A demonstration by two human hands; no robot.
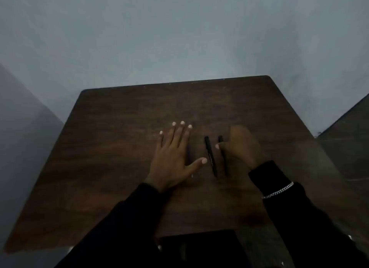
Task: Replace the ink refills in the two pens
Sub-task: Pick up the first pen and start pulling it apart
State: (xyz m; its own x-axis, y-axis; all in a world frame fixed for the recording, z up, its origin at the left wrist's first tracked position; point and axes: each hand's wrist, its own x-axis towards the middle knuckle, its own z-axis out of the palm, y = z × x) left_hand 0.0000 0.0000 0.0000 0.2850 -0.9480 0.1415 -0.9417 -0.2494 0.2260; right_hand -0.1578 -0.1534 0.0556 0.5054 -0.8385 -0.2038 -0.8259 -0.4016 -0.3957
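Nearest to us, at six o'clock against the table's near edge, lay a dark flat object (199,245), too dim to identify. We worked outward from there by size. Largest was the brown wooden table (119,117), pushed up to a pale wall (179,37). Next came our black sleeves (123,213), the right one carrying a silver bracelet (278,191).

Our left hand (173,157) rested flat and open on the wood, fingers spread toward twelve o'clock, gripping nothing. Our right hand (241,145) was blurred and curled over the right pen; we could not tell whether it had closed on it.

Smallest were the two black pens. The left pen (210,156) lay free between our hands, and the right pen (222,153) lay just beside it at three o'clock, partly under our right fingers. Both ran with their long axes from about six to twelve o'clock, nearly parallel. A thin dark sliver (188,154) showed at the left hand's edge, possibly a refill, though it was too dim to say.

We judged the right hand nearer, so the first pickup fell to it.
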